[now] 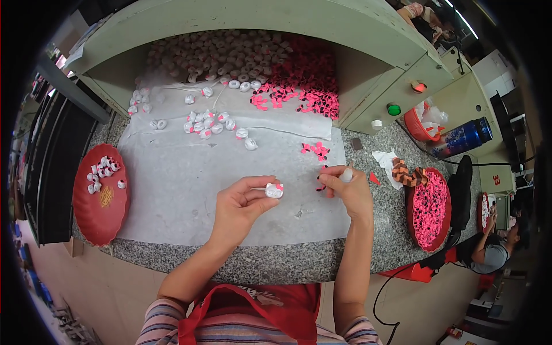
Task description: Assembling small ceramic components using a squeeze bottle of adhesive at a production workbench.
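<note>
Over the middle of the white sheet [172, 195], my left hand [234, 210] pinches a small white rounded piece with pink and dark marks [274, 190] between thumb and fingers. To its right, my right hand [352, 194] is closed, with thumb and forefinger together at a small pink-and-black piece [320, 187]. A white cylinder with a rounded end [346, 175] sticks up from the same hand; its kind is unclear. Just beyond lie several loose pink-and-black pieces [316, 150]. Farther back is a loose group of white rounded pieces [207, 123].
A green cabinet [368, 86] arches over heaped white pieces [218, 54] and pink-and-black pieces [305, 75]. At left is a red tray [86, 207] with some white pieces; at right, a red tray [441, 230] full of pink ones. A blue bottle [460, 138] and a seated person [495, 250] are farther right.
</note>
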Action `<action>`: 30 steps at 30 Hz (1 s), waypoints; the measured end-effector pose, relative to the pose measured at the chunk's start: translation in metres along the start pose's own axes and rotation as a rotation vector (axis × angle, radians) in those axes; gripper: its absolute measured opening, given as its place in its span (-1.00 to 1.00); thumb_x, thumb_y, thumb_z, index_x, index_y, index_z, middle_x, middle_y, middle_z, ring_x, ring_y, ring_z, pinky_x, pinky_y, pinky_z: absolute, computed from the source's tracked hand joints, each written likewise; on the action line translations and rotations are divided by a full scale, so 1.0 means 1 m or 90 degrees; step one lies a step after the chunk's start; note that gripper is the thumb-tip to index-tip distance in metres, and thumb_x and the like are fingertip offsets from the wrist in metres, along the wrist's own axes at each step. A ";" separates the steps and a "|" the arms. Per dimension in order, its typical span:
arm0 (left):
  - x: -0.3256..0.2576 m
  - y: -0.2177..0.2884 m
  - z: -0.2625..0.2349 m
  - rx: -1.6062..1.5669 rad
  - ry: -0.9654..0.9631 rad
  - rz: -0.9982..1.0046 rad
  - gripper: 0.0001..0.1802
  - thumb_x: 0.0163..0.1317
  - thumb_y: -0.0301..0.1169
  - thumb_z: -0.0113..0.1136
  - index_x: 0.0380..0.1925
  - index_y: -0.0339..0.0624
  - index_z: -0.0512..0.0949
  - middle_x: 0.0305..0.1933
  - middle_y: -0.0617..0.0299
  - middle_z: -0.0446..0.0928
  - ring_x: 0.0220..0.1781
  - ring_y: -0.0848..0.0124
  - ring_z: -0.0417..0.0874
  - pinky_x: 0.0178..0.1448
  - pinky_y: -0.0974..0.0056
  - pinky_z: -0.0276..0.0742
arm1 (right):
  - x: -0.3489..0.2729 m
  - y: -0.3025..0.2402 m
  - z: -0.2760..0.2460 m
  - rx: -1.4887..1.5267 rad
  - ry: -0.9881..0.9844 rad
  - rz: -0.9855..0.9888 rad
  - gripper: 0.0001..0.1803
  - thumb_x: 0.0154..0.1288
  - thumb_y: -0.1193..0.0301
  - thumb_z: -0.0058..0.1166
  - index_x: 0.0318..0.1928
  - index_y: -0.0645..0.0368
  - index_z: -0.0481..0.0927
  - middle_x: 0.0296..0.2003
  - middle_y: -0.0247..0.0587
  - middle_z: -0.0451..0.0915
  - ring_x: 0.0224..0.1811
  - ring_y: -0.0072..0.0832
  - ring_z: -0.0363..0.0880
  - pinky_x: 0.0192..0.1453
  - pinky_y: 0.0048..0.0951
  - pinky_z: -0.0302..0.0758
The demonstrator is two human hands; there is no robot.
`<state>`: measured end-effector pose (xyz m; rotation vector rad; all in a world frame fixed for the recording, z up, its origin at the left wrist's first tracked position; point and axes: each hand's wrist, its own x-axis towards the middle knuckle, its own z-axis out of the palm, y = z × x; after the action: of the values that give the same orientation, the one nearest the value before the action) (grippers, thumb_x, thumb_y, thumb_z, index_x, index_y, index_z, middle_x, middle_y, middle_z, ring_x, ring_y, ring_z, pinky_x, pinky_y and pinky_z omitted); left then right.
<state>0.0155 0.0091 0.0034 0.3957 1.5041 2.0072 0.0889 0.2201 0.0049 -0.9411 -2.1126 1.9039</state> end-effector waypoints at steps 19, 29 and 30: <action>0.002 0.002 -0.003 0.000 0.048 0.030 -0.65 0.00 -0.70 0.13 -0.13 -0.39 0.42 -0.14 0.05 0.53 -0.14 0.36 0.59 -0.06 0.37 0.50 | -0.008 0.005 0.042 -0.577 0.097 -0.150 -0.82 -0.13 0.43 0.17 -0.41 0.18 0.57 -0.47 -0.14 0.58 -0.41 -0.28 0.57 -0.27 -0.36 0.47; 0.004 0.004 -0.002 0.001 0.096 0.064 -0.64 0.00 -0.71 0.13 -0.13 -0.40 0.42 -0.16 0.06 0.52 -0.16 0.34 0.60 -0.05 0.37 0.50 | -0.004 0.010 0.047 -0.579 0.104 -0.223 -0.77 -0.11 0.41 0.15 -0.34 0.17 0.58 -0.44 -0.08 0.58 -0.37 -0.19 0.56 -0.22 -0.32 0.46; 0.004 0.004 -0.004 0.000 0.105 0.066 -0.64 0.00 -0.71 0.12 -0.13 -0.40 0.42 -0.16 0.07 0.52 -0.15 0.34 0.59 -0.06 0.37 0.50 | -0.002 0.008 0.050 -0.590 0.091 -0.192 -0.76 -0.10 0.42 0.15 -0.32 0.18 0.58 -0.46 -0.07 0.58 -0.37 -0.20 0.56 -0.22 -0.34 0.46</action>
<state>0.0086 0.0079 0.0058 0.3193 1.6119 2.1660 0.0678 0.1767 -0.0112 -0.7543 -2.8433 0.6441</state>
